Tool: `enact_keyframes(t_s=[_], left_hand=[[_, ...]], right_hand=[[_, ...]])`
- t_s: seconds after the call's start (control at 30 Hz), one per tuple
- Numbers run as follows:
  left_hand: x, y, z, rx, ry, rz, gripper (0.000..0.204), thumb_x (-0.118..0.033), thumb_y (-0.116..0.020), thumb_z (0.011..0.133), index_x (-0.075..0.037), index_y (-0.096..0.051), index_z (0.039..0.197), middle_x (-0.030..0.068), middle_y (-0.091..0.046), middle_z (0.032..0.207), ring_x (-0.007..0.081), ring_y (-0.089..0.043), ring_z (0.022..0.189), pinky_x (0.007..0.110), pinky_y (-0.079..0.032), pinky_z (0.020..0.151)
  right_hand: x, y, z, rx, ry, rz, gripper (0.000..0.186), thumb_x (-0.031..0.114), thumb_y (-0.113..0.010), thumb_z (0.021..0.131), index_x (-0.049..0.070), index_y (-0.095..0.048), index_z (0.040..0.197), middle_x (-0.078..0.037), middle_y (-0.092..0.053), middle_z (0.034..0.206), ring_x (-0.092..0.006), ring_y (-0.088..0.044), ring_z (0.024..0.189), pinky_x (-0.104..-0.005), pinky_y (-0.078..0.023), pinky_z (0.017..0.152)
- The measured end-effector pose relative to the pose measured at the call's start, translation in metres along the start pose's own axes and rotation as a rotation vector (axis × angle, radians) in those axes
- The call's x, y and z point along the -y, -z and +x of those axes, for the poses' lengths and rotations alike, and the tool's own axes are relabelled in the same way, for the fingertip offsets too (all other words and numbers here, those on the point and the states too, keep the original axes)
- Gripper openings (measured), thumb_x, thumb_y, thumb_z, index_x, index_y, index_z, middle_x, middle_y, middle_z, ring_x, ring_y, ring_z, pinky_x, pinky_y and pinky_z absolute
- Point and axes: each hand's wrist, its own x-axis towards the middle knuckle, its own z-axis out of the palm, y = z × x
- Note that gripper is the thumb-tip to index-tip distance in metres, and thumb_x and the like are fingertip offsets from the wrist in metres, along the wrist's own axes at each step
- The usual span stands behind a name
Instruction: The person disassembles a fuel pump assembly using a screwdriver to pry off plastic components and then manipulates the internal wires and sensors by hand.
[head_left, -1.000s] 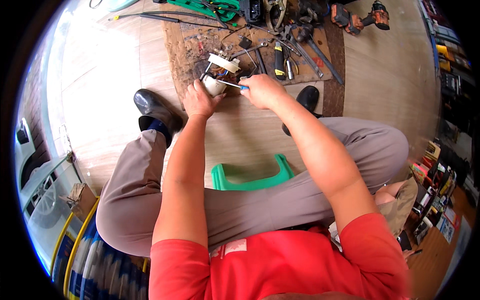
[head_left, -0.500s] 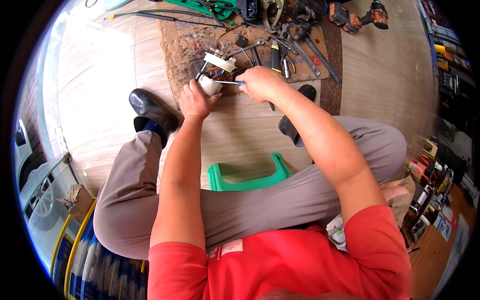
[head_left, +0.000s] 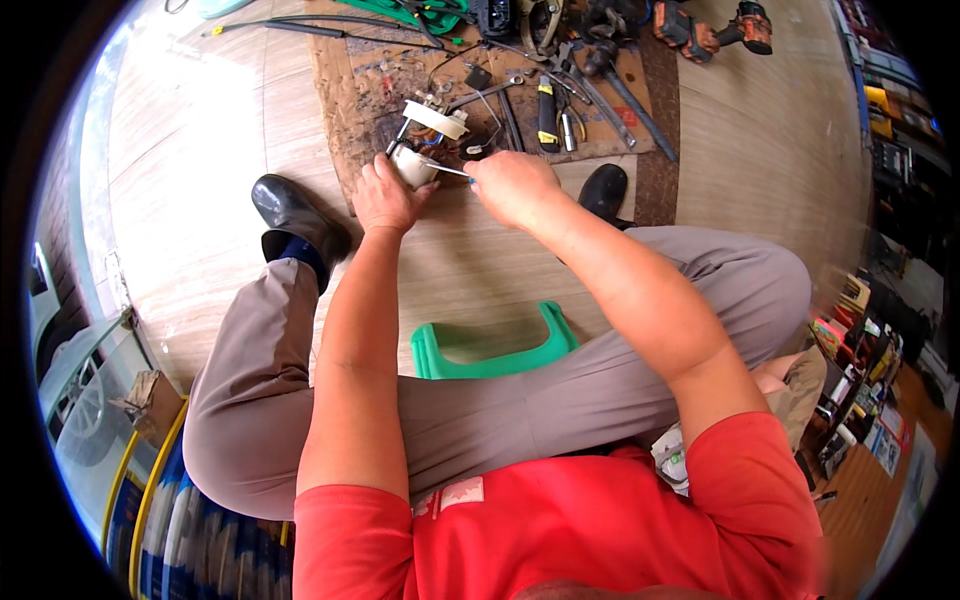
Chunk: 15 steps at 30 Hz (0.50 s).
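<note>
My left hand (head_left: 386, 200) is wrapped round the white cup-shaped lower part of a fuel pump module (head_left: 412, 166), holding it tilted at the near edge of the cardboard. Its round white flange (head_left: 436, 120) stands apart from the cup, with a metal rod and coloured wires between them. My right hand (head_left: 517, 190) is closed on a screwdriver (head_left: 446, 170), whose thin shaft points left and reaches the cup's rim. Most of the screwdriver's handle is hidden in my fingers; a bit of blue shows. Beyond my right fingertips lies a small dark-and-white part (head_left: 474, 150).
On the stained cardboard (head_left: 360, 85) lie a yellow-black utility knife (head_left: 547, 115), pliers (head_left: 568, 118), a long metal bar (head_left: 640, 112) and a wrench (head_left: 485, 95). An orange-black cordless drill (head_left: 748, 30) lies far right. A green plastic stool (head_left: 495, 360) is between my legs.
My right hand has shifted slightly left and nearer to me, and the screwdriver slopes more. The small dark-and-white part beyond it now shows. My left hand keeps its hold on the cup.
</note>
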Motion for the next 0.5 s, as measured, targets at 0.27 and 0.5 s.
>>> enact_keyframes(t_s=[0.27, 0.5], left_hand=[[0.005, -0.009, 0.002, 0.007, -0.009, 0.018, 0.087, -0.055, -0.085, 0.064, -0.006, -0.047, 0.125, 0.0157, -0.058, 0.115, 0.0351, -0.059, 0.108, 0.046, -0.049, 0.089], [0.007, -0.016, 0.005, -0.045, -0.044, 0.031, 0.084, -0.052, -0.086, 0.064, -0.006, -0.047, 0.122, 0.0147, -0.057, 0.114, 0.0349, -0.059, 0.107, 0.046, -0.048, 0.090]], right_hand=[[0.013, -0.005, -0.005, 0.004, -0.064, 0.031, 0.021, 0.017, -0.052, 0.095, 0.009, -0.067, 0.108, -0.015, -0.071, 0.092, -0.0353, -0.069, 0.089, -0.0489, -0.056, 0.074], [0.043, 0.014, -0.008, 0.064, -0.074, 0.005, 0.030, 0.013, -0.042, 0.098, -0.001, -0.068, 0.103, -0.018, -0.073, 0.097, -0.0348, -0.072, 0.089, -0.0459, -0.058, 0.074]])
